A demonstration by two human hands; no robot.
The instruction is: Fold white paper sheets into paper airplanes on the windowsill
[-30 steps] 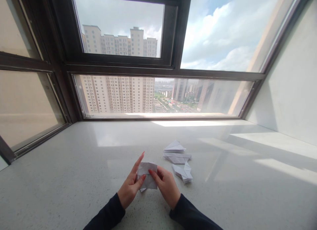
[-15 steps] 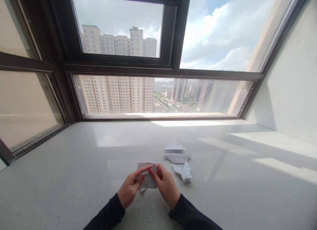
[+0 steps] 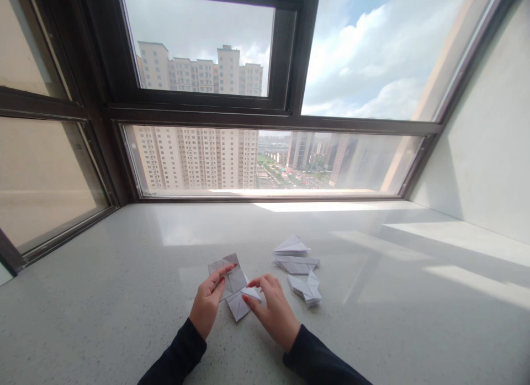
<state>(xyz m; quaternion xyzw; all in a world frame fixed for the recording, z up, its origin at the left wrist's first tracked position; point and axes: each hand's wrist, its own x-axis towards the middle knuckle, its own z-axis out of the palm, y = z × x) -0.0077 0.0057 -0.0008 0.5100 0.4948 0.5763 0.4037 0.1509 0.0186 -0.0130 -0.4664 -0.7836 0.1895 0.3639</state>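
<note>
In my left hand point(image 3: 207, 305) is a grey-looking folded paper piece point(image 3: 237, 279), pinched between the thumb below and the fingers laid across its face. It is tilted, with creases and a square outline. Under and beside its lower right edge lies a white folded paper piece point(image 3: 238, 309) with a pointed flap. My right hand point(image 3: 273, 307) is at that flap, its thumb and index finger apart on either side of the flap's tip. Whether the fingertips press on the flap is hard to see.
Right of my hands lie a fan-shaped stack of folded paper point(image 3: 291, 245), a flat folded strip stack point(image 3: 297, 264) and another folded paper stack point(image 3: 305, 289) with a raised point. The speckled white sill point(image 3: 124, 296) runs to the dark window frame point(image 3: 265, 198). A white wall point(image 3: 488, 153) stands at right.
My left hand has shifted left and turned the grey-looking paper piece. My right hand has let go of it and come to the white piece, which now shows more.
</note>
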